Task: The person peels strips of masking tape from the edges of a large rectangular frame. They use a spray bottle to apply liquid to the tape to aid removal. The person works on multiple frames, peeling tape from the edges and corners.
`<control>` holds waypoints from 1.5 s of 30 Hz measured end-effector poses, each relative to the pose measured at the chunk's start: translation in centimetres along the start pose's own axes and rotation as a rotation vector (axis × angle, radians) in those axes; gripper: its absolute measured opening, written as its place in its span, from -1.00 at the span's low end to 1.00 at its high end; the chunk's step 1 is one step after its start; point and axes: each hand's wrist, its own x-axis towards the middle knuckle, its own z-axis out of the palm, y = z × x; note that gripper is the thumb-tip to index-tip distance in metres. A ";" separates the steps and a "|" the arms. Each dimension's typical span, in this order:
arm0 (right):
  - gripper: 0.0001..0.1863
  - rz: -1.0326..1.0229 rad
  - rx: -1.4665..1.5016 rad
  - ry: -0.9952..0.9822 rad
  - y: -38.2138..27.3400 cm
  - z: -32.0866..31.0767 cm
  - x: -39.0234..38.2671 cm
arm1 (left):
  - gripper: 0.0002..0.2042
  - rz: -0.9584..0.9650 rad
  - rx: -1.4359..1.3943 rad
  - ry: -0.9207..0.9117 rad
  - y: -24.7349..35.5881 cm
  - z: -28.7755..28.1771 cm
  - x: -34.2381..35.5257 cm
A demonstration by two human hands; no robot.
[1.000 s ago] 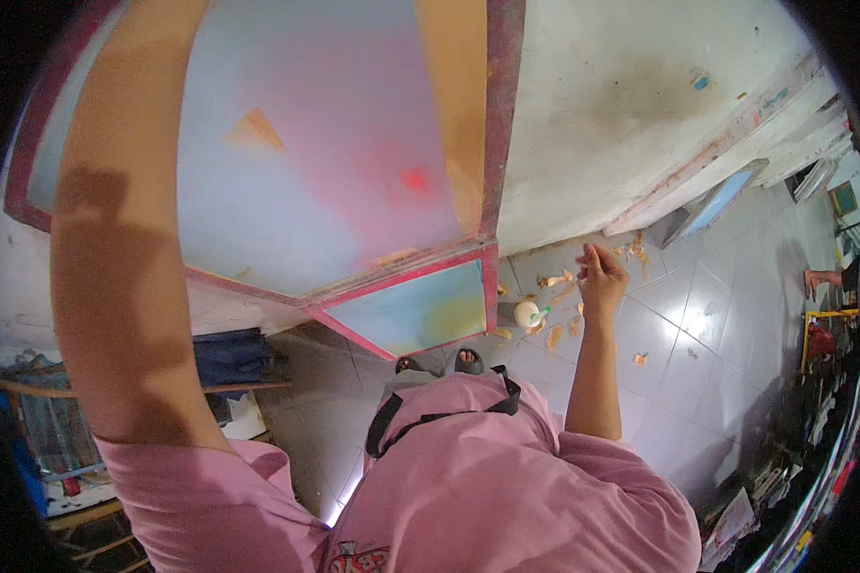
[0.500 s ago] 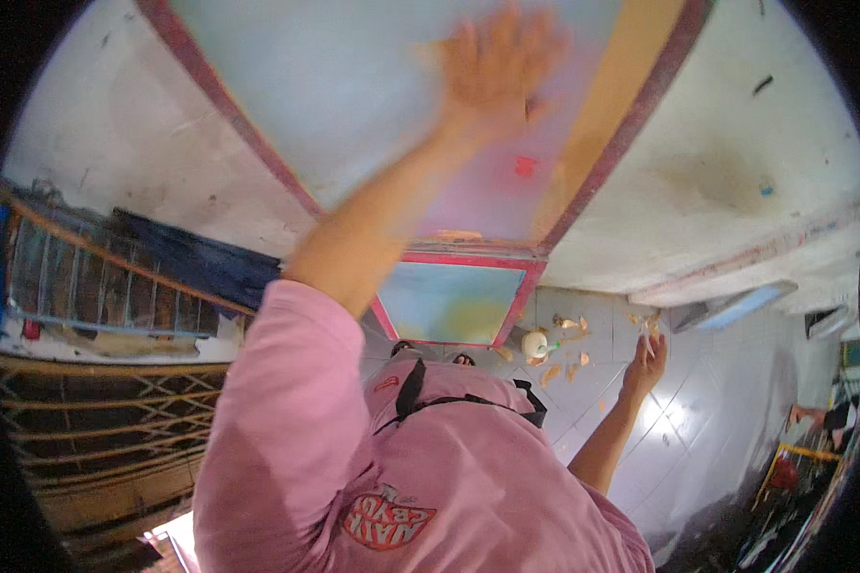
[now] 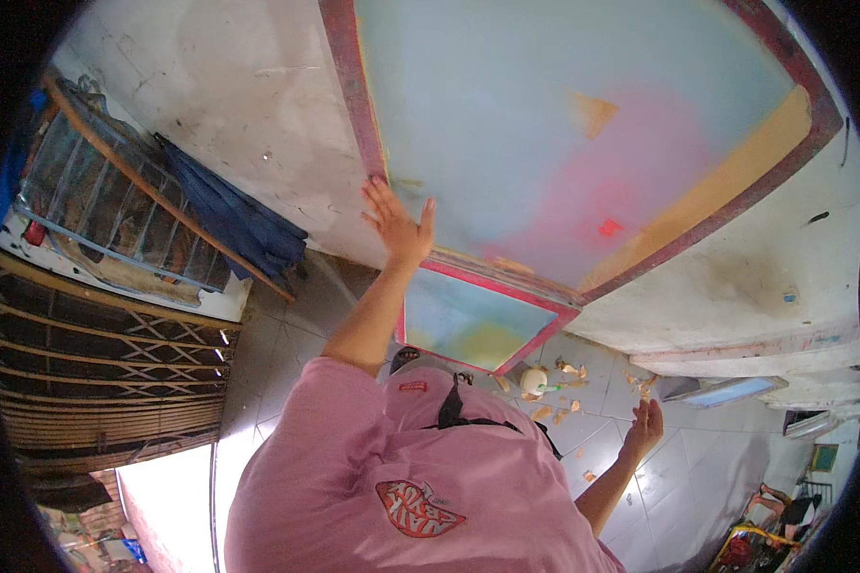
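My left hand [image 3: 398,227] lies at the lower left edge of a large framed panel, fingers spread and thumb apart. Nothing shows in it. The panel [image 3: 487,115] has a pale blue face with a pink smear, a maroon frame and a tan strip of tape [image 3: 712,205] along its right side. A smaller tan piece [image 3: 596,115] sticks to its face. Below stands a smaller panel with a pink-red frame [image 3: 545,336]. My right hand [image 3: 644,428] hangs away from both panels, low on the right, its fingers loosely bent with nothing visible in them.
On the tiled floor, a whitish round container [image 3: 534,382] stands among crumpled tan scraps [image 3: 571,371]. A dark blue cloth [image 3: 244,215] and a long wooden pole [image 3: 143,177] are at the left, above a folding metal gate [image 3: 105,368]. Another frame [image 3: 731,390] leans at the right wall.
My left hand has moved from the upper part of the large panel down to its lower left edge. The view has turned, and my right hand stays low on the right.
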 end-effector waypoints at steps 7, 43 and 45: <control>-0.64 -0.082 0.048 -0.088 -4.5 6.2 -0.5 | -0.35 0.706 0.018 -0.208 5.2 -2.3 -3.4; -0.73 -1.009 -0.142 -0.610 -26.2 31.6 -6.4 | -0.92 0.180 -0.675 0.124 0.7 -2.5 3.3; -0.74 -1.008 -0.129 -0.604 -26.1 31.6 -6.4 | -0.92 0.220 -0.711 0.125 0.6 -2.6 3.5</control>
